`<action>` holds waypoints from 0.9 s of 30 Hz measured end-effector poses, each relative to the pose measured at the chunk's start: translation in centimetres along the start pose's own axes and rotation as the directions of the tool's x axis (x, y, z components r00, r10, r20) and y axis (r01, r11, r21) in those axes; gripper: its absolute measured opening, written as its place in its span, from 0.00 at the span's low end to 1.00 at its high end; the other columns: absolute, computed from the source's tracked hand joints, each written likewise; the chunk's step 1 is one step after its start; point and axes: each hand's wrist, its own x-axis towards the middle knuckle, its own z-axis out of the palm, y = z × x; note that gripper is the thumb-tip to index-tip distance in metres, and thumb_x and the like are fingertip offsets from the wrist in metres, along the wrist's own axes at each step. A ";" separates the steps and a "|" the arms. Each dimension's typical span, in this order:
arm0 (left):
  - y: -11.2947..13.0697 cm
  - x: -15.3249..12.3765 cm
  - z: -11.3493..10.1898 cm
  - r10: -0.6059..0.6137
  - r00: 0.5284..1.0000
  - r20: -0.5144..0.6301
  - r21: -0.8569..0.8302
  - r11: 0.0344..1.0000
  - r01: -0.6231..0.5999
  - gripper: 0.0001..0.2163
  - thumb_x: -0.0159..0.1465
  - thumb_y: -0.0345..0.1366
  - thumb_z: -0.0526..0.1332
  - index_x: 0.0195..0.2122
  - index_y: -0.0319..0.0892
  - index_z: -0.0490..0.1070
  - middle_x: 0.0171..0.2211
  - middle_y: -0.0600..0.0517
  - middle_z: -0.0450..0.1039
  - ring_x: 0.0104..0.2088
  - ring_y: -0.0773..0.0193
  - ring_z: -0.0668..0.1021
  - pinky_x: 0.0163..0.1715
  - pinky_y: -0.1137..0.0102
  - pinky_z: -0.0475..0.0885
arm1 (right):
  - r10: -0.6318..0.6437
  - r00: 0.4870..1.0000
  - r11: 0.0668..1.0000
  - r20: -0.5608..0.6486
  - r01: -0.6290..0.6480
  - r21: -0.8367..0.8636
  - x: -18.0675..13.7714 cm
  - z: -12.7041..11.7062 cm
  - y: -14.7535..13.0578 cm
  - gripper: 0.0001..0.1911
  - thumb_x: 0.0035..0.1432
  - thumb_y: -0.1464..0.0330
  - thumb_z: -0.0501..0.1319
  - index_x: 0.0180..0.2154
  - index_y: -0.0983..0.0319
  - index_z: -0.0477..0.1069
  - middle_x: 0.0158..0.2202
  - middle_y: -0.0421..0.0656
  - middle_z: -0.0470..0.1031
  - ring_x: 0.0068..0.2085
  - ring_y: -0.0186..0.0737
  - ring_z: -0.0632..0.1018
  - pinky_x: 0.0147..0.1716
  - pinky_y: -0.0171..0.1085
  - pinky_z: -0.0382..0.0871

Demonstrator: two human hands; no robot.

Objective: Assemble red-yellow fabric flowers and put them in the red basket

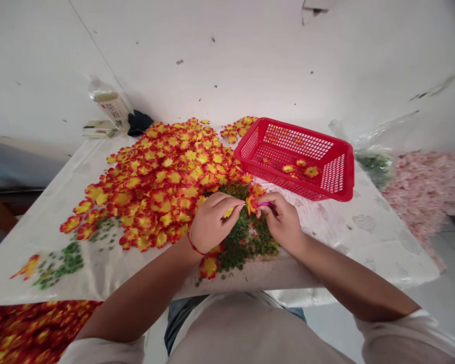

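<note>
My left hand is closed in a pinch on a small yellow piece beside an orange-and-yellow fabric flower. My right hand is pinched on a thin pink tool whose tip meets that flower. Both hands hover over a heap of small green plastic pieces near the table's front edge. A large pile of orange-yellow flower petals spreads to the left. A red plastic basket stands to the right rear, with a few flowers inside.
A plastic bottle and a small box lie at the table's far left against the white wall. Pink flowers in a clear bag sit at the right. More orange petals lie at lower left. Loose green bits are scattered on the left.
</note>
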 end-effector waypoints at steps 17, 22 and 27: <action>1.0 -0.1 -0.1 -0.226 0.961 0.157 -0.153 0.956 0.250 0.07 0.77 0.29 0.67 0.45 0.44 0.86 0.43 0.49 0.90 0.43 0.61 0.88 0.49 0.69 0.81 | -0.355 0.930 0.877 0.093 0.366 -0.312 -0.6 -0.8 0.5 0.23 0.68 0.84 0.54 0.53 0.53 0.73 0.44 0.44 0.88 0.43 0.43 0.90 0.41 0.39 0.88; 1.3 0.6 -0.7 -0.471 0.820 0.326 -0.325 0.759 0.565 0.07 0.74 0.36 0.69 0.41 0.44 0.88 0.39 0.51 0.90 0.39 0.61 0.88 0.41 0.72 0.82 | -0.423 0.891 0.800 0.165 0.453 -0.393 -0.6 -1.6 0.7 0.26 0.67 0.84 0.55 0.57 0.55 0.75 0.49 0.50 0.89 0.50 0.47 0.91 0.48 0.44 0.91; 1.4 1.0 -1.1 -0.483 0.790 0.378 -0.349 0.716 0.605 0.08 0.73 0.37 0.69 0.38 0.44 0.87 0.37 0.52 0.89 0.36 0.62 0.87 0.39 0.72 0.81 | -0.423 0.889 0.805 0.176 0.458 -0.377 -0.6 -1.8 0.5 0.26 0.68 0.84 0.55 0.58 0.54 0.76 0.50 0.49 0.89 0.51 0.47 0.91 0.51 0.45 0.91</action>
